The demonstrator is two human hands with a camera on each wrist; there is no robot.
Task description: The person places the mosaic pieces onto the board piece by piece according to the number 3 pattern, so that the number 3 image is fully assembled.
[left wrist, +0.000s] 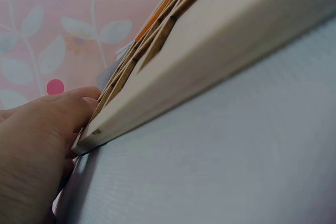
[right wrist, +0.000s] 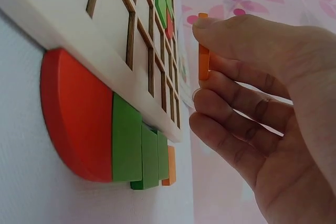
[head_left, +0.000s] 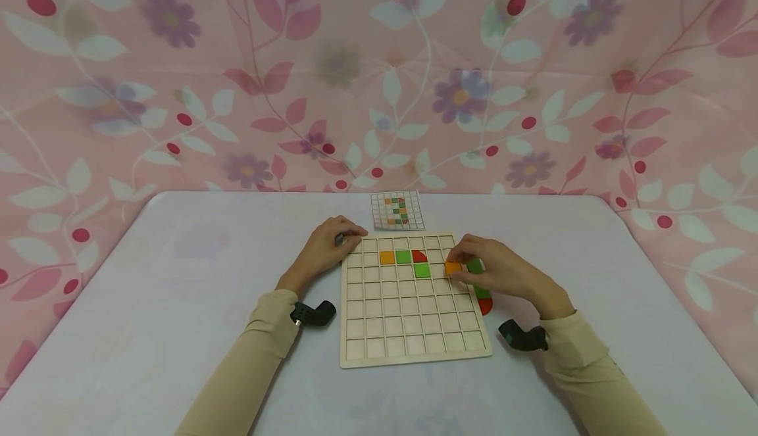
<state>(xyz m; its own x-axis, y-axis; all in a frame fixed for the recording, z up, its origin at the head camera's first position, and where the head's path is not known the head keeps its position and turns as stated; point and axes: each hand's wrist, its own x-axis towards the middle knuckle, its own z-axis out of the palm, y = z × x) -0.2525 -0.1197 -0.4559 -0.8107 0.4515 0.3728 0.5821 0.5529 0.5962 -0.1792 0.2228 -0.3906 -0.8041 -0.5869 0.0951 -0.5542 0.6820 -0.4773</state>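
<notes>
A wooden grid board [head_left: 414, 307] lies on the table. My left hand [head_left: 324, 250] holds its far left corner; in the left wrist view, fingers [left wrist: 79, 103] lie over the board's edge and others sit lower beside the corner. My right hand [head_left: 503, 267] pinches an orange square tile [right wrist: 203, 51] between thumb and fingertips, raised above the board's right side. Set in the board are an orange tile [head_left: 387, 258], a green tile [head_left: 403, 257], a red quarter-round tile [head_left: 419, 256] and, below the red one, another green tile [head_left: 422, 270].
Along the board's right edge lie a red rounded tile [right wrist: 79, 119], several green tiles [right wrist: 126, 145] and an orange tile [right wrist: 171, 166], partly hidden by the right hand in the head view. A printed pattern card [head_left: 397, 211] lies behind the board. A floral cloth [head_left: 379, 74] hangs behind the table.
</notes>
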